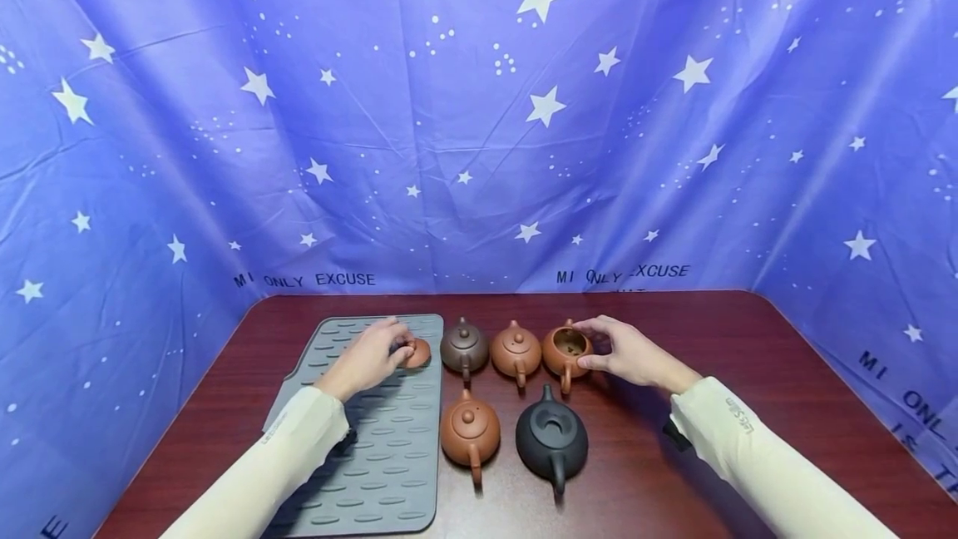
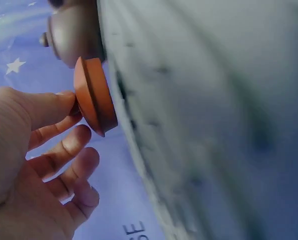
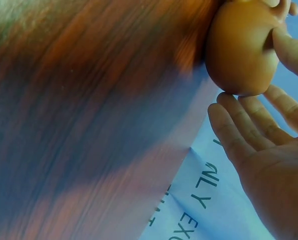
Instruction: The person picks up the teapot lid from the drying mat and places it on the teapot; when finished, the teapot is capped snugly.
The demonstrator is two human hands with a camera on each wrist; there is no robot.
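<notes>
By its knob, my left hand (image 1: 374, 356) pinches an orange-brown teapot lid (image 2: 96, 97) between thumb and fingers. The lid is over the right part of a grey ribbed mat (image 1: 389, 431), its flange facing the mat; whether they touch I cannot tell. On the right, an orange-brown teapot (image 3: 241, 50) stands without a lid, its dark inside showing in the head view. My right hand (image 1: 629, 352) holds this pot's right side, the thumb near the handle side and the fingers against the body.
Left of the lidless pot stand a lidded orange-brown teapot (image 1: 516, 349) and a dark brown one (image 1: 464, 348). Nearer are another orange-brown teapot (image 1: 470, 431) and a black teapot (image 1: 552, 439). All rest on a dark red table (image 1: 674, 489) before a blue star-patterned cloth (image 1: 449, 106).
</notes>
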